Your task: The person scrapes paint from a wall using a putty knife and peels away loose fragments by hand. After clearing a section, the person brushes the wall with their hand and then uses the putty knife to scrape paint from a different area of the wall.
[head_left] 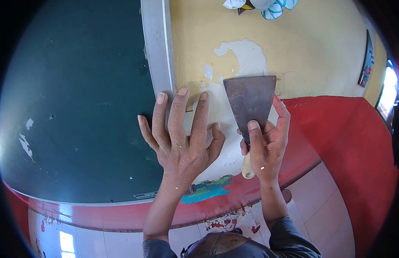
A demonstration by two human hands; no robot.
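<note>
A scraper [250,101] is being gripped in the right hand [270,144], its thumb being laid along the base of the blade and its other fingers being curled behind. The blade is being pointed upward, with its wide edge being held before the yellow wall [320,51]; whether that edge is touching cannot be told. Below the thumb, the end of the pale handle [247,167] is being left exposed. A small white flake [262,168] is being carried near the right wrist.

Just to the left, the left hand [178,148] is being held empty, its back being turned to view and its fingers being spread wide. Part of a metal frame [157,43] is being covered by them; how firmly they are being pressed cannot be told.

Behind the scraper, the yellow paint is being broken by a ragged whitish patch [251,56]. On the frame's other side, a dark green board [79,107] is being bordered. Beneath the hands, a teal patch [208,191] is being bounded by a red band [350,129]. Lower down, paint scraps [225,221] are being borne by the tiled floor [322,198]. At the top, a paper flower [272,9] is being cut off by the view.
</note>
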